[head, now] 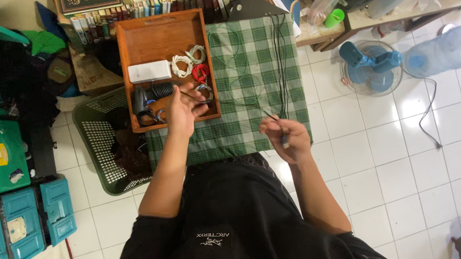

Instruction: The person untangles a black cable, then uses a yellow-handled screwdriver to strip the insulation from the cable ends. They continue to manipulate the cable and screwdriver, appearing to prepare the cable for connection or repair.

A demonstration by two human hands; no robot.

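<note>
White floor tiles (402,151) surrounded a small table under a green checked cloth (248,64), with a green basket (101,148) pushed against its left side. On the cloth's left half sat a wooden tray (155,38) holding a white box (149,71), a dark coiled-cord tool (148,97), and small coils of white cord (181,66) and red cord (201,72). The left hand (182,112) hovered over the tray's near right corner, fingers pinched on one end of a thin black cable (229,104). That cable ran, nearly taut, across the cloth to the right hand (287,136), which was closed around its other end just past the table's near edge. More thin black cords (279,52) lay in long lines along the cloth's right side. A blue fan (370,65) and a water jug (444,50) stood on the tiles farther right. Judging by the stretched cable, the step in hand looked like straightening it for winding; looping it would call for even tension and both pinches kept firm.
</note>
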